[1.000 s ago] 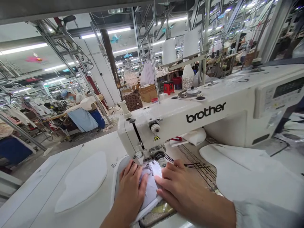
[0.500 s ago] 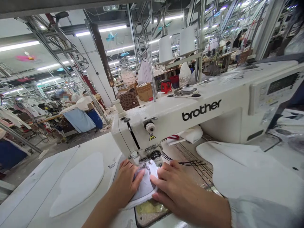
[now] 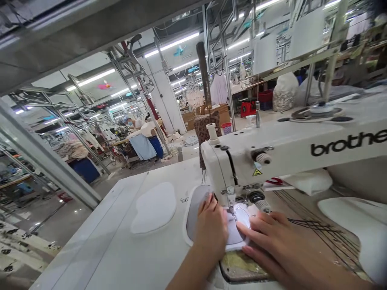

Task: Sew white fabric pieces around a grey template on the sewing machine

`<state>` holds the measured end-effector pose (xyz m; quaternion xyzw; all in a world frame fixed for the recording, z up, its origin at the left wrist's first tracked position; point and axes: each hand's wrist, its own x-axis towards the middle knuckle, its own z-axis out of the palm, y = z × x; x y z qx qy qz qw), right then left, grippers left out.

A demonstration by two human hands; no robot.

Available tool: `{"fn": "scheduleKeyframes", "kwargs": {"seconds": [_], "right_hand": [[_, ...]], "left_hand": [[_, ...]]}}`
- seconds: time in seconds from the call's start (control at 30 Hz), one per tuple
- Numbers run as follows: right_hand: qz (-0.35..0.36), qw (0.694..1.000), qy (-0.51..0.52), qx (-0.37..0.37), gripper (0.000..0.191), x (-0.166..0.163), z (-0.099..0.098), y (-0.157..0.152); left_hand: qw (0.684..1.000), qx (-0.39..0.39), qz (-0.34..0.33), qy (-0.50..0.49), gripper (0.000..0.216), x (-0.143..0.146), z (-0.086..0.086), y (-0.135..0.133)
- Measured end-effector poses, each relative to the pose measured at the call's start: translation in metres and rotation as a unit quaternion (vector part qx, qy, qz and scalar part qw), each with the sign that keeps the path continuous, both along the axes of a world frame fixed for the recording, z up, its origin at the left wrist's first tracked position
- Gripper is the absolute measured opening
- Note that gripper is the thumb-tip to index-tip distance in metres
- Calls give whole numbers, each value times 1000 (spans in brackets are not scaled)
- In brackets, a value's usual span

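Observation:
A white brother sewing machine (image 3: 290, 151) fills the right of my view, its needle and presser foot (image 3: 232, 207) coming down into a padded, pale lilac fabric piece (image 3: 236, 227) with a rounded edge. My left hand (image 3: 211, 231) lies on the fabric to the left of the needle, and my right hand (image 3: 276, 241) presses on it from the right, fingers reaching towards the foot. Part of the fabric is hidden under my hands. A white foam cup shape (image 3: 153, 207) lies on the table to the left.
The white table top (image 3: 99, 237) runs left of the machine, with a curved white piece (image 3: 356, 225) at right. Thread cones (image 3: 265, 54) stand above the machine. Beyond are a leopard-print bag (image 3: 207, 131), cartons, and a distant worker (image 3: 130, 121).
The whole view has swung, so the machine sits further right. Both hands stay on the fabric, and my left hand now lies further left of the needle.

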<state>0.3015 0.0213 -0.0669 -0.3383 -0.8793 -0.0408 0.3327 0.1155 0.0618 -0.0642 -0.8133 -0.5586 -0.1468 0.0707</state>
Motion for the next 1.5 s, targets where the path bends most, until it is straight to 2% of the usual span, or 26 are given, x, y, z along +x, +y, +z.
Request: {"fn": "scheduleKeyframes", "kwargs": {"seconds": [0.13,0.37,0.47,1.03,1.33,1.5], "right_hand": [[-12,1000,-13,3,15,-1,-1,-2],[-22,990,-37,-134,13,6,12,-6],[-25,985,-56,-158,12,11,19,-5],[-23,990,-31,-132,12,6,13,-8],[-53,996,-33,-65,3,-1,4,-6],[-58,997,-21,-40,9,-2,0,-6]], "left_hand": [[1000,-5,-2,-21,25,0,6,-6],[999,-17,-25,-40,25,-1,11,-6],[998,-19,-34,-42,27,-3,11,-5],[994,-3,-101,-27,33,-11,14,6],[991,-29,-128,-28,39,-13,20,17],[992,-45,-113,-34,40,-24,20,20]]}}
